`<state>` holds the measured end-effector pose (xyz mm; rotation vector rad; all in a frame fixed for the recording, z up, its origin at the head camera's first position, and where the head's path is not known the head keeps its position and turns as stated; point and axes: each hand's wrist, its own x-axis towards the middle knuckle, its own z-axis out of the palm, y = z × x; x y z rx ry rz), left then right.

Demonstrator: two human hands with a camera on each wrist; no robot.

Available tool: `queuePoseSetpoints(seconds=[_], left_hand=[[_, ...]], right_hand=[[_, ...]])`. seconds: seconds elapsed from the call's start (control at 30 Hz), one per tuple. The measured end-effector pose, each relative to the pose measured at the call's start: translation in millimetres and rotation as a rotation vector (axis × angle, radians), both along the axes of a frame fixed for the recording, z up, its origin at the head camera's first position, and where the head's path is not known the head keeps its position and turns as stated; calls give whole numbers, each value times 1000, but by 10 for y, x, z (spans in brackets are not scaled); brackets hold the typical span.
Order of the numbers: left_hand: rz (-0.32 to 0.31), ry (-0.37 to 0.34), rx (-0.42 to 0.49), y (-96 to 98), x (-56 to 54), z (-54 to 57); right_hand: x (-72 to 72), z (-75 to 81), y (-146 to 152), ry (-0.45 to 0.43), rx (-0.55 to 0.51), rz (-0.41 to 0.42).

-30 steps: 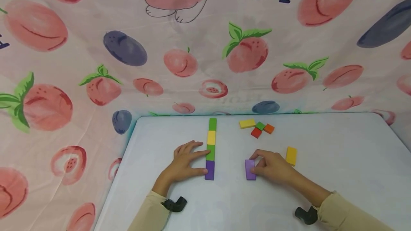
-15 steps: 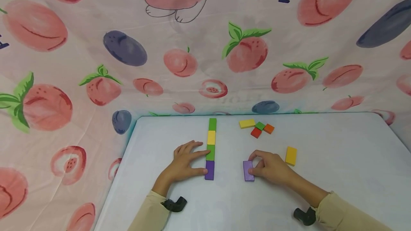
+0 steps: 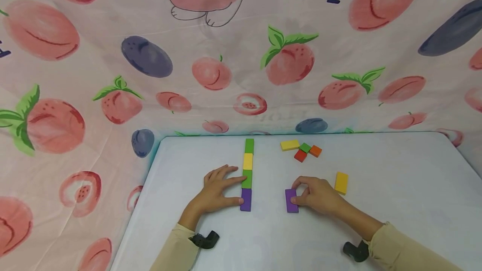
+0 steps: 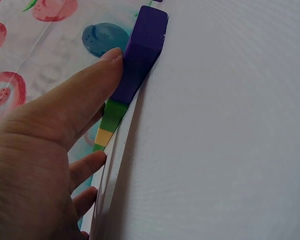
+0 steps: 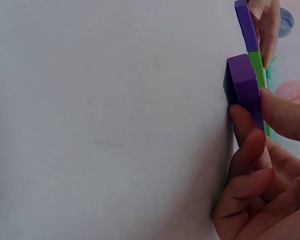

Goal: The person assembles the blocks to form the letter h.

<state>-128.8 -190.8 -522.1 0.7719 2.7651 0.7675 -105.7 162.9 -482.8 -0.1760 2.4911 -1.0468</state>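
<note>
A straight row of rectangular blocks lies on the white tabletop: a green block (image 3: 249,145) farthest away, then a yellow block (image 3: 247,161), a second green block (image 3: 246,183) and a dark purple block (image 3: 245,200) nearest. From the left, my left hand (image 3: 216,191) rests against this row, thumb on the dark purple block's side and index fingertip at the nearer green block. My right hand (image 3: 320,195) pinches another purple block (image 3: 290,205) between thumb and fingers, to the right of the row. In the right wrist view this purple block (image 5: 244,77) is tilted, its end facing the camera.
At the back lie a flat yellow block (image 3: 290,145) and small green (image 3: 305,148), red (image 3: 300,156) and orange (image 3: 315,151) pieces. An amber-yellow block (image 3: 341,183) sits just beyond my right wrist. Fruit-printed cloth (image 3: 226,108) hangs behind the table (image 3: 406,187).
My right hand has shifted slightly left and nearer with the purple block, whose top looks darker now than the pale sheen before. My left hand and the row have not moved.
</note>
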Motion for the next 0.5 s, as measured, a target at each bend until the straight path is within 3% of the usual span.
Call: queuePoseSetpoints(seconds=[0.5], left_hand=[[2,-5,-1,1,1,14]], right_hand=[[-6,1,-15,13,40,5]])
